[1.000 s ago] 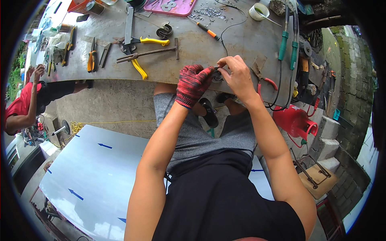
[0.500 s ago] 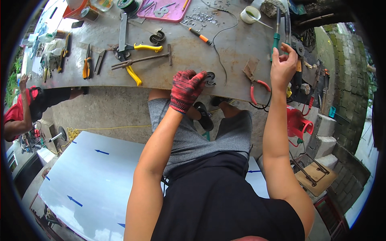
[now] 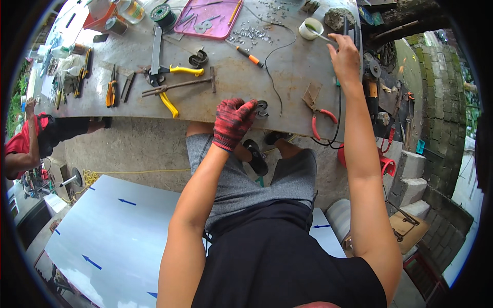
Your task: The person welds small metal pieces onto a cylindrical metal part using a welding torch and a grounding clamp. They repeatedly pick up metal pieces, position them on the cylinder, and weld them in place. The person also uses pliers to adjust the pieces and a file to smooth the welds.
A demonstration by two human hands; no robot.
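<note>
Red-and-black gloved left hand, head view: left of the red-handled pliers; fingers curled closed, thumb and forefinger pinching the curled metal piece.
Curled metal piece: left of the pliers, at the near edge of the metal table — dark, its right part protruding from the glove.
Bare right hand: beyond the pliers and to their right; fingers half bent, thumb and forefinger parted beside the stick; whether they grip it cannot be told.
White cup: beyond the pliers — stick leaning over its rim.
Orange-and-black screwdriver: beyond the pliers, leftward.
Yellow-handled snips: well left of the pliers, near a T-shaped bar.
</note>
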